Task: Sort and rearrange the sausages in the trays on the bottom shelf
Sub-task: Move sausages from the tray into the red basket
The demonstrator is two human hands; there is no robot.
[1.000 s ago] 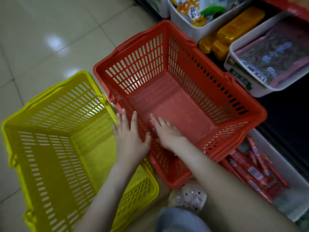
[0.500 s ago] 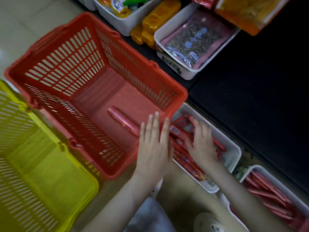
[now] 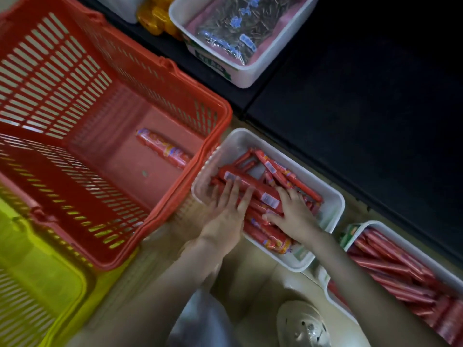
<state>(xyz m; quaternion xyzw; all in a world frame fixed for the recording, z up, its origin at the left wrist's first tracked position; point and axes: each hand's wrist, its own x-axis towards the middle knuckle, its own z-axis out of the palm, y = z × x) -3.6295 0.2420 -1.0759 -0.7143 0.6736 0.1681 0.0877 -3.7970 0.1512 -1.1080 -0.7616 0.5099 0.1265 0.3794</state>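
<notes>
A white tray (image 3: 233,151) on the floor by the dark bottom shelf holds a jumble of red sausages (image 3: 280,171), thin and thick. A thick red sausage (image 3: 250,185) lies on top of the pile. My left hand (image 3: 226,209) rests on its left part with straight fingers. My right hand (image 3: 294,214) is at its labelled right end, thumb below and fingers curled above it. A second white tray (image 3: 375,224) at the lower right is filled with long red sausages (image 3: 400,271). One thick sausage (image 3: 162,149) lies in the red basket (image 3: 150,71).
A yellow basket (image 3: 37,284) stands left of the red one. Above, a white tray of seed packets (image 3: 238,33) and yellow packs (image 3: 155,18) sit on the dark shelf (image 3: 350,96). My shoe (image 3: 300,326) is on the floor below the trays.
My view swung right from the baskets to the trays. Both hands left the red basket and moved into the sausage tray. A thick sausage now lies in the red basket.
</notes>
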